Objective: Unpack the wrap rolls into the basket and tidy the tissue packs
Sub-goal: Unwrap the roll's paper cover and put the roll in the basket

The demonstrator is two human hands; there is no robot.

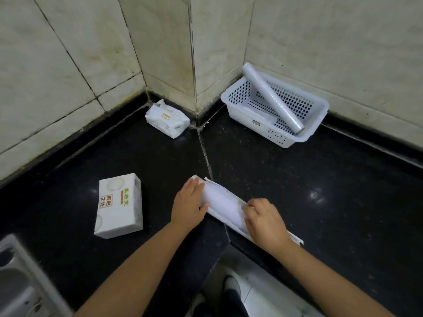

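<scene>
Both forearms reach in from the bottom edge toward a long white box [231, 210] lying open at a slant on the black counter [320, 191], close to its front edge. Inside the box sits a white roll [223, 205]. The left hand [188, 205] lies over the box's far end, fingers pressed together along the rim and thumb against the roll's side. The right hand [266, 221] covers the near end, fingers curled down onto the roll; whether they actually grip it cannot be told, since the fingertips are hidden.

Left of the hands, a full tissue pack [119, 205] with green and orange print lies flat on the counter, apart from the box. A second, opened pack [167, 118] sits far back in the left corner, near the tiled wall [68, 53], its wrapper torn up at the top.

At the right rear, a white perforated basket [240, 94] stands against the wall. Another roll [272, 99], in clear film, lies slantwise in it, its upper end poking over the back rim and its lower end resting near the front right corner. Part of a steel sink [16, 277] shows at bottom left.
</scene>
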